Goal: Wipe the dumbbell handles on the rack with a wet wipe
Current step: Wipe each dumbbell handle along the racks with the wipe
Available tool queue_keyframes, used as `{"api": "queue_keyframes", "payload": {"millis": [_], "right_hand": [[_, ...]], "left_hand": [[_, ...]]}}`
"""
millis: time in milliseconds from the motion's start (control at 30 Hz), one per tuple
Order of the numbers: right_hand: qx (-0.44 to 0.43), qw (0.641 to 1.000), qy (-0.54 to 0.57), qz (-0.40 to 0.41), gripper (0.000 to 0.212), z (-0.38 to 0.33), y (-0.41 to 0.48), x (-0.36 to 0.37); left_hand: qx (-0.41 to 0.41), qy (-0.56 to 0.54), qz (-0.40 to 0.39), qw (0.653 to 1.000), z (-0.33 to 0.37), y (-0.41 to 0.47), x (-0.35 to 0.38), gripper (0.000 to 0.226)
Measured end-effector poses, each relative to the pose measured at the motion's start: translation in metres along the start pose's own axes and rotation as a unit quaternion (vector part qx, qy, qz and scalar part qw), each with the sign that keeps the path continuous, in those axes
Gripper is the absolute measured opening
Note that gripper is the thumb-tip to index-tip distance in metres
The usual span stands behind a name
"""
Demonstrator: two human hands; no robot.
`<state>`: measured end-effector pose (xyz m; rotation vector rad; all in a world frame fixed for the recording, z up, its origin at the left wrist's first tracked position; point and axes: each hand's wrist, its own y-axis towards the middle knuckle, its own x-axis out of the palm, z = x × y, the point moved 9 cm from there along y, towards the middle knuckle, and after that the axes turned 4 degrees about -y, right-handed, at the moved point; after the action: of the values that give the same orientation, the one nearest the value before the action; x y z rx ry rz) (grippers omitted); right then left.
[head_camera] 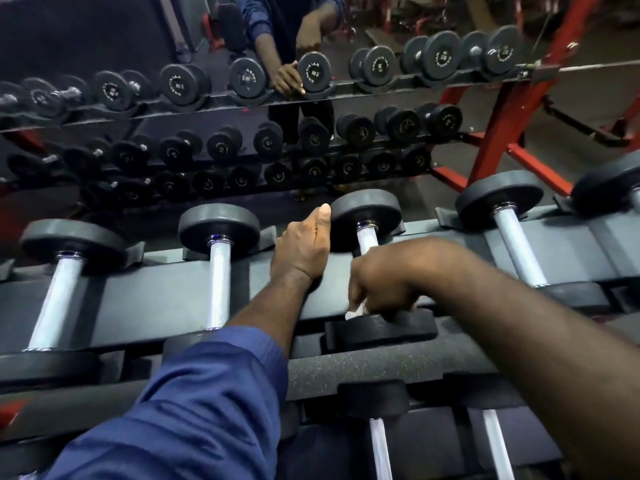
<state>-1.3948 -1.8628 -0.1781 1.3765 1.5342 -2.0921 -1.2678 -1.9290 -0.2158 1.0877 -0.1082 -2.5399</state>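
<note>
Currently, the right hand (384, 285) curls round the wet wipe (356, 310), pinching it against the near end of the middle dumbbell handle (367, 239) on the rack (138, 299). The left hand (301, 247) braces alongside, its fingers hidden. The task looks roughly midway; whether the neighbouring handles (218, 282) are done is unclear.

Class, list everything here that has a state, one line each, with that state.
left hand: grips the rack edge.
right hand: holds wet wipe round middle dumbbell handle.
wet wipe: bunched in the right hand.
middle dumbbell: seated on rack, handle half covered.
neighbouring dumbbell: seated on rack, handle bare.
</note>
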Motion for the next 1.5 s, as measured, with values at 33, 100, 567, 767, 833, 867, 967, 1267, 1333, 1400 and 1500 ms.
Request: {"api": "queue_keyframes", "payload": {"millis": [33, 100, 567, 767, 833, 867, 967, 1267, 1333, 1400, 1500], "right_hand": [[-0.017, 0.998, 0.053, 0.013, 0.036, 0.008, -0.009, -0.001], [-0.048, 0.977, 0.204, 0.049, 0.025, 0.027, -0.026, 0.005], [0.099, 0.722, 0.584, 0.358, 0.013, 0.116, -0.004, 0.075], [0.048, 0.771, 0.552, 0.314, 0.015, 0.12, -0.028, 0.069], [0.058, 0.751, 0.544, 0.369, 0.014, 0.143, -0.052, 0.059], [0.061, 0.743, 0.534, 0.399, 0.013, 0.158, -0.068, 0.053], [0.082, 0.74, 0.488, 0.456, 0.011, 0.198, -0.106, 0.047], [0.148, 0.726, 0.059, 0.669, 0.034, 0.268, -0.172, 0.084], [0.069, 0.751, 0.018, 0.657, 0.029, 0.267, -0.152, 0.093], [0.04, 0.757, 0.001, 0.653, 0.029, 0.271, -0.14, 0.099], [0.076, 0.738, -0.003, 0.67, 0.033, 0.277, -0.133, 0.099]], "left_hand": [[-0.002, -0.001, 0.002, 1.0, 0.0, 0.0, -0.001, 0.058], [-0.002, 0.001, 0.004, 1.0, 0.0, 0.0, -0.001, 0.058], [-0.018, 0.015, 0.126, 0.992, 0.015, -0.027, -0.013, 0.039], [0.166, 0.106, 0.151, 0.969, 0.112, -0.049, -0.007, 0.023], [0.215, 0.107, 0.113, 0.964, 0.139, -0.047, 0.005, 0.023], [0.221, 0.079, 0.082, 0.969, 0.155, -0.044, 0.014, 0.021], [0.178, 0.006, -0.02, 0.984, 0.177, -0.03, 0.051, 0.022], [0.049, -0.038, -0.1, 0.993, 0.186, -0.009, 0.156, 0.057], [0.034, -0.07, -0.089, 0.993, 0.182, -0.005, 0.166, 0.058], [0.021, -0.08, -0.074, 0.994, 0.177, -0.003, 0.174, 0.055], [0.0, -0.029, -0.07, 0.997, 0.167, -0.001, 0.182, 0.056]]}}
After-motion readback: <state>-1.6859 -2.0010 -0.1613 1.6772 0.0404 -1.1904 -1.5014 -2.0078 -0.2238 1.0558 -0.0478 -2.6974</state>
